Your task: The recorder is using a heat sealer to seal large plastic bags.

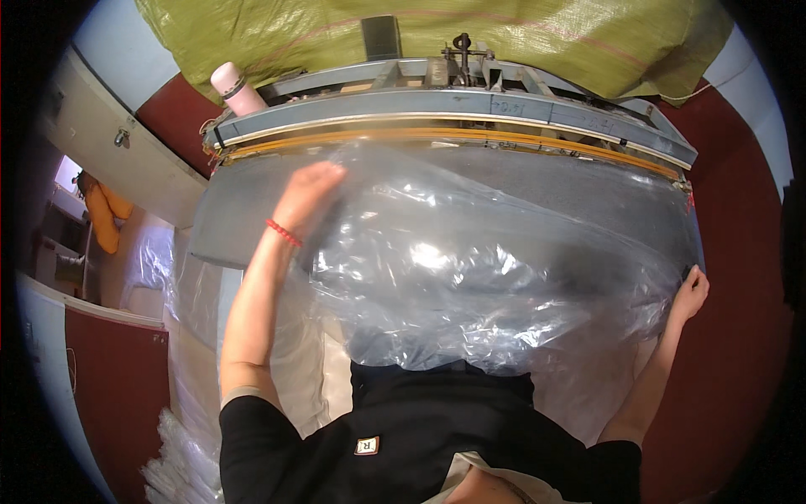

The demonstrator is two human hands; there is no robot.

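A large clear plastic sheet [437, 252], creased and shiny, spreads between my hands over a long dark grey work surface [243, 193] and hangs down in front of my body. My left hand [312, 191], a little blurred and with a red bead bracelet on its wrist, grips the sheet by its far left part, fingers curled. Far to the right, my right hand [691, 294] pinches the sheet's right edge beside the end of the work surface. Whether the sheet is a bag or a single layer, I cannot tell.
A long grey metal bar [378, 105] with an orange strip [403, 134] runs along the far side of the surface. A pink bottle [238, 88] stands at its left end. Behind hangs a yellow-green woven sheet [546, 38]. More clear plastic [180, 458] lies at lower left.
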